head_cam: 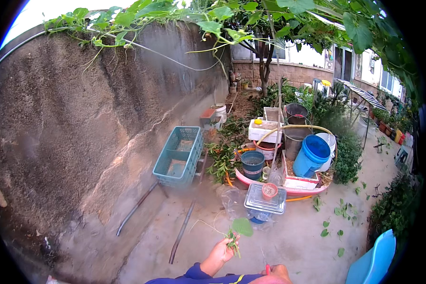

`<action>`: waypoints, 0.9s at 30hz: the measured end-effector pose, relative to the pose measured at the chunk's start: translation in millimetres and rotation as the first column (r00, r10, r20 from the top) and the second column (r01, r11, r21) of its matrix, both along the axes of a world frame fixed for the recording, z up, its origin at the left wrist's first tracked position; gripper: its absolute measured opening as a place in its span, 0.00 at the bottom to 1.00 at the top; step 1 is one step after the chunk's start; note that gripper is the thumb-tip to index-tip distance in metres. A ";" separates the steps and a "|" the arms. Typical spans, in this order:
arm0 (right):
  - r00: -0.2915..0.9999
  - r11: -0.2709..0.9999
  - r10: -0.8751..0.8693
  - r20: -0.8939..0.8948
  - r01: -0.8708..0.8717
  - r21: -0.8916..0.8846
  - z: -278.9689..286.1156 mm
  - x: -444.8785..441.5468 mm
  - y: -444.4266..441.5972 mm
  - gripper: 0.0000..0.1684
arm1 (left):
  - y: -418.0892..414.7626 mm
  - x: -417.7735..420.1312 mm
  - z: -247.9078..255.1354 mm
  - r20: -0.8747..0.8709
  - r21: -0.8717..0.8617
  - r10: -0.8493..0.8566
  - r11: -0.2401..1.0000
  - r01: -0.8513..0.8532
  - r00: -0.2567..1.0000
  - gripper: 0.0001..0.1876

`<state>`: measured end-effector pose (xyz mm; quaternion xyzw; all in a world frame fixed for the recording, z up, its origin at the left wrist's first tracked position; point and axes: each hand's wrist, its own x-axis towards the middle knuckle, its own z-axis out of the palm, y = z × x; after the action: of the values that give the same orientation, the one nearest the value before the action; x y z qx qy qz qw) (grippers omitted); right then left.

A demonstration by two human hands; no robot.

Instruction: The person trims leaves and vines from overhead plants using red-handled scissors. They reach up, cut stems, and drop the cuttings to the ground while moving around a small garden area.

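Observation:
My left hand grips a small bunch of green vine cuttings. A broad round leaf sticks out of the bunch to the right, and thin pale tendrils trail off to the left. Low in the picture, my right hand holds a red-handled tool with a thin blade pointing away from me. Whether it is scissors or a knife cannot be made out. Past my hands stands a blue tub under a clear plastic lid, with a small terracotta-coloured pot on top.
A teal plastic crate rests on a metal-handled cart by the rough wall. Buckets, including a blue one, crowd a pink basin. Cut leaves litter the concrete. Leafy vines hang overhead. A light-blue plastic object stands lower right.

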<state>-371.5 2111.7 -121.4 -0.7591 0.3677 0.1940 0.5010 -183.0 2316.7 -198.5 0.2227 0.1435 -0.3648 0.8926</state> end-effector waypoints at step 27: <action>0.979 0.935 0.118 0.164 -0.054 -0.350 -48.6 -127.6 -197.4 0.34 | -192.3 -62.4 3.4 -0.098 0.300 -0.220 0.923 0.240 0.971 0.16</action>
<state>-499.1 1914.2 -170.0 -0.8648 0.3145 0.0784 0.3834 -245.4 2124.4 -195.1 0.3639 0.1994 -0.4467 0.7926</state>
